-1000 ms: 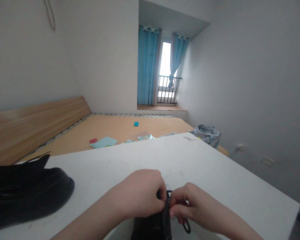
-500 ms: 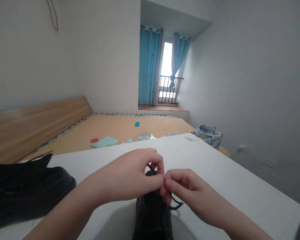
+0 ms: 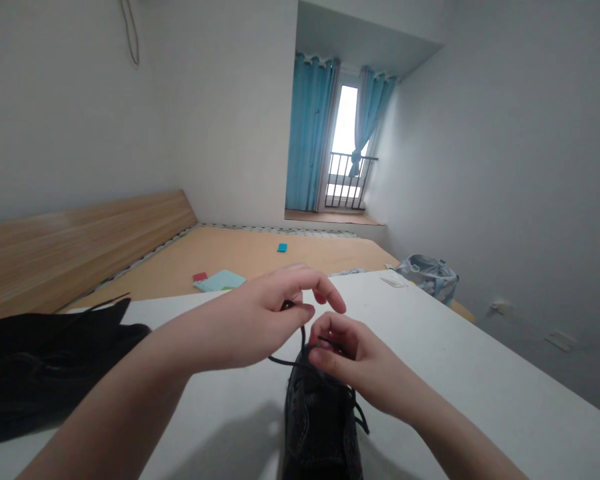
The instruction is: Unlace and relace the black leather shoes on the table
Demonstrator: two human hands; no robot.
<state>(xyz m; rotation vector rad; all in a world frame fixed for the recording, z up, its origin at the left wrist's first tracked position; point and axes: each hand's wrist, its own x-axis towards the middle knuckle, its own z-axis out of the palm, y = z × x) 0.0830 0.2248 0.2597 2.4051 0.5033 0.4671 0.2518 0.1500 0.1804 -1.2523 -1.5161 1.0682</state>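
Note:
A black lace-up shoe (image 3: 323,427) stands on the white table in front of me, its far end under my hands. Above it, my left hand (image 3: 270,317) pinches part of a black shoelace (image 3: 283,362) between thumb and curled fingers, while its forefinger reaches out to the right. My right hand (image 3: 350,357) is closed on another part of the lace, right at the shoe. Loose lace hangs down the shoe's right side. At the left, partly behind my left forearm, lies a second black shoe (image 3: 35,380), with a lace end sticking up.
The white table (image 3: 460,373) fills the foreground. Beyond it is a wooden bed surface (image 3: 240,247) with a light-blue sheet (image 3: 223,281), a red piece (image 3: 199,277) and a small blue square (image 3: 282,247). A patterned fabric bag (image 3: 430,275) stands past the table's right edge.
My hands have moved apart from each other. My left hand has drawn a stretch of lace up and left, and its forefinger has straightened. The view has turned slightly left.

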